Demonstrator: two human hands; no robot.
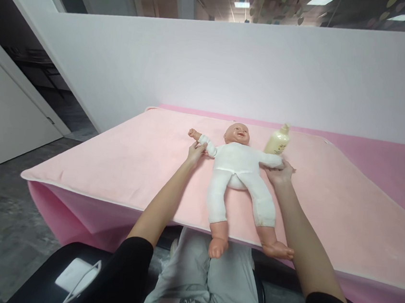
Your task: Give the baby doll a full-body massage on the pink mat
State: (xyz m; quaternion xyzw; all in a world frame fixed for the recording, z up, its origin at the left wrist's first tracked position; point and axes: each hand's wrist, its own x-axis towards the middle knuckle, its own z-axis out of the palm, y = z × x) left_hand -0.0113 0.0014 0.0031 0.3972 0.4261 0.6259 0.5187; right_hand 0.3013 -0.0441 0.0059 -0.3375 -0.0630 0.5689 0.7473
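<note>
- White, soft-looking cloth on the body of the smiling baby doll (pixel 240 158) suggested that its middle would yield under the fingers, while the head and feet, seemingly of smooth peach-coloured plastic, would probably be stiffer and a little slippery.
- Its weight could not be seen; I judged it moderate, with the limbs likely to hang loosely if the doll was raised. Both palms under the trunk, with some support behind the head, seemed the safest hold; a pull by the arms alone could strain the seams. It did not appear fragile.
- For its look, the doll was bald, face up, with the arms spread wide and the legs apart. The cloth ended above the bare lower legs, and a faint brownish mark showed at the edge on its left leg.
- Beneath the doll was a pale pink, flat mat (pixel 115 154) with a light border; the doll's feet reached past its near edge.
- The person's left hand (pixel 195 152) was partly closed, its fingers around the doll's right forearm.
- The person's right hand (pixel 279 174) was curled around the end of the doll's left arm; how firmly, I could not tell.
- Just beyond the doll's left arm stood a pale yellow plastic bottle (pixel 276 143).
</note>
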